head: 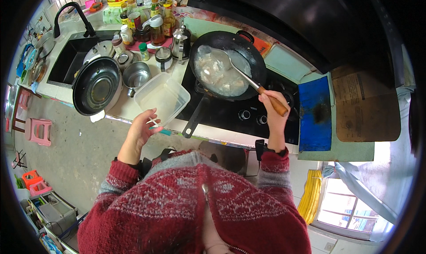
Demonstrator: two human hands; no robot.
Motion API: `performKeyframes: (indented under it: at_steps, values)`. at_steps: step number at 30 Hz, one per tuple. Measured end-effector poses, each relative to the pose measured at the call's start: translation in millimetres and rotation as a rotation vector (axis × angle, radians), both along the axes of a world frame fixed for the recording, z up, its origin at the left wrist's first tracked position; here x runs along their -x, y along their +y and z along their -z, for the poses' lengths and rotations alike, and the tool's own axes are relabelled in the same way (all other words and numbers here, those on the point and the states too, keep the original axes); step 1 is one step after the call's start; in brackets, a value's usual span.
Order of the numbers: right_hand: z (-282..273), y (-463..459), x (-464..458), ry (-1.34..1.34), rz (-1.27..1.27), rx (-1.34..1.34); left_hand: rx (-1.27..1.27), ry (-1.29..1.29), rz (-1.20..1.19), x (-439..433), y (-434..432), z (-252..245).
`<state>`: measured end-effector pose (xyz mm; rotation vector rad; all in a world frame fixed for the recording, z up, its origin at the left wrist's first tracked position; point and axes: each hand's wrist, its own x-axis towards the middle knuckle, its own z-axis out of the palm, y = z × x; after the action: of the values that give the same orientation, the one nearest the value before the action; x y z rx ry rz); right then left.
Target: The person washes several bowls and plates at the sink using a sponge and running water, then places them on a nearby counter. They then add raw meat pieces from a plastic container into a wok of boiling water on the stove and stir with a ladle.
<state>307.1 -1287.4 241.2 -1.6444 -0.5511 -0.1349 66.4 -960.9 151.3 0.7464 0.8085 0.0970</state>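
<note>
A black wok (259,59) stands on the gas hob (226,116), holding cloudy liquid with pale chunks of food (213,69). My right hand (275,109) grips the wooden handle of a metal ladle (244,77), whose bowl lies in the liquid at the wok's middle. My left hand (143,129) is at the near edge of a translucent plastic container (163,97) on the counter, left of the wok. Its fingers are apart and seem to touch the rim; a firm hold cannot be told. The wok's long handle (197,117) points towards me over the hob's front edge.
Left of the container are a small metal pot (136,75) and a large black pan (97,86) at the counter edge. A metal kettle (181,42), a lidded jar (163,58) and several bottles stand behind. The sink (70,57) is far left; a range hood (283,17) overhangs the right.
</note>
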Motion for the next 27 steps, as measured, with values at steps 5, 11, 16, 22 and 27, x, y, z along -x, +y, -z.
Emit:
performKeyframes:
  at_steps: [5,11,16,22,27]
  values:
    - [-54.6,-18.4,32.1,-0.107,0.024,0.176,-0.008,0.016,0.031,-3.3,-0.3,0.9]
    - [-112.9,-30.3,79.4,-0.388,-0.072,0.419,-0.001,0.003,0.011,-4.8,-1.7,-1.8]
    - [-108.7,-15.6,87.5,-0.511,-0.22,0.491,-0.009,0.007,0.044,-7.0,0.5,-1.7]
    - [-78.5,-4.6,77.8,-0.548,-0.246,0.553,-0.028,0.013,0.045,-6.1,0.6,-2.1]
    - [-44.0,-2.1,57.6,-0.525,-0.195,0.487,-0.031,0.013,0.041,-4.7,0.4,-3.5]
